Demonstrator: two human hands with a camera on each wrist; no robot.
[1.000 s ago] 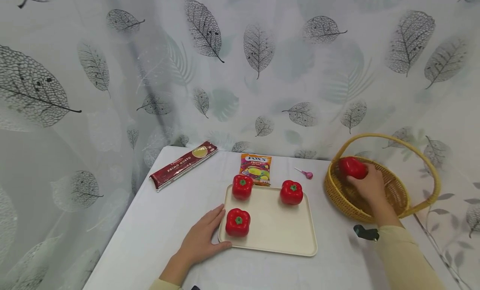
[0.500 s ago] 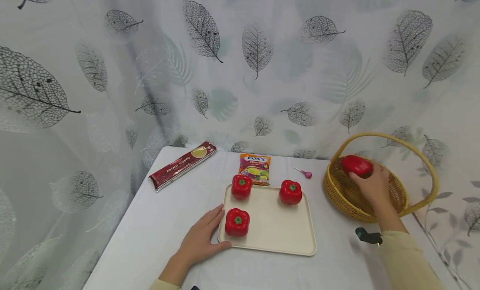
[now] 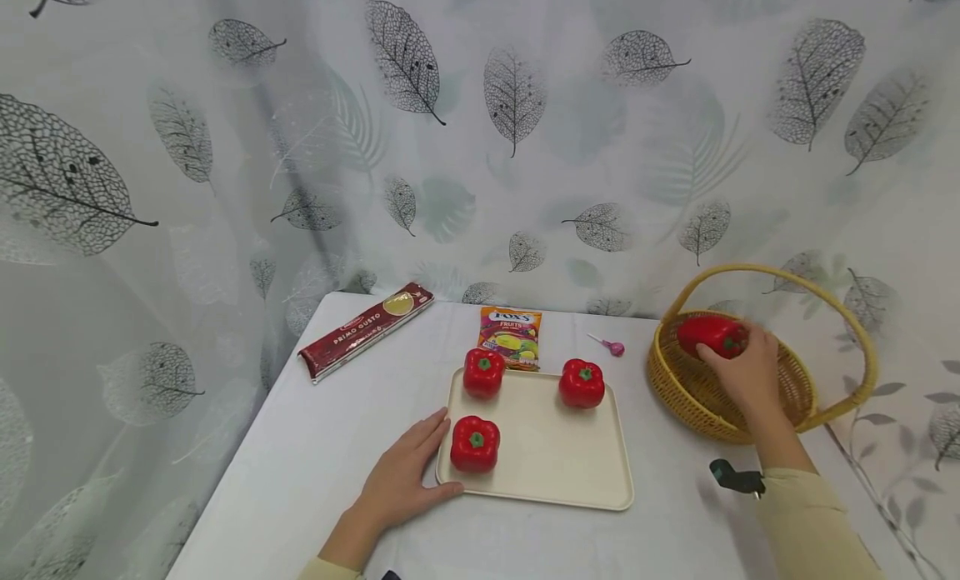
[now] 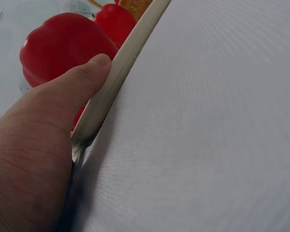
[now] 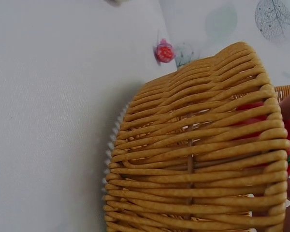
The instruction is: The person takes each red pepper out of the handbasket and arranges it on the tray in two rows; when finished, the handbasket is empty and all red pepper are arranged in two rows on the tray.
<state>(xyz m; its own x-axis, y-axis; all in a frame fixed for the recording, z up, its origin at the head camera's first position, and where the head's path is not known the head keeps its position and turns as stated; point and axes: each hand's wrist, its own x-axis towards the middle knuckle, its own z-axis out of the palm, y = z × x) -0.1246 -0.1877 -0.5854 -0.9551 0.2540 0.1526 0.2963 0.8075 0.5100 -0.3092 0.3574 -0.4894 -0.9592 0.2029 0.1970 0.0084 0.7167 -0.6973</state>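
Observation:
In the head view my right hand (image 3: 744, 365) grips a red bell pepper (image 3: 707, 336) inside the wicker basket (image 3: 678, 403), near its back rim. The pepper lies on its side, stem end towards the hand. The right wrist view shows it partly hidden behind the basket weave (image 5: 198, 145). My left hand (image 3: 401, 477) rests at the near left corner of a cream tray (image 3: 558, 459), fingers straight along the left side and thumb on the front rim (image 4: 117, 75). On the tray stand three more red bell peppers: one front left (image 3: 475, 444), one back left (image 3: 484, 374), one back right (image 3: 582, 385).
Behind the tray lies an orange candy bag (image 3: 512, 337), with a pink lollipop (image 3: 615, 348) to its right. A dark red spaghetti pack (image 3: 366, 330) lies at the back left of the white table (image 3: 330, 447). The basket's tall handle (image 3: 825, 292) arches over the right hand. A leaf-print curtain hangs behind.
In the basket, the pepper in my right hand has shifted slightly right and turned, so its stem end now shows. The left hand, tray and other peppers stay put.

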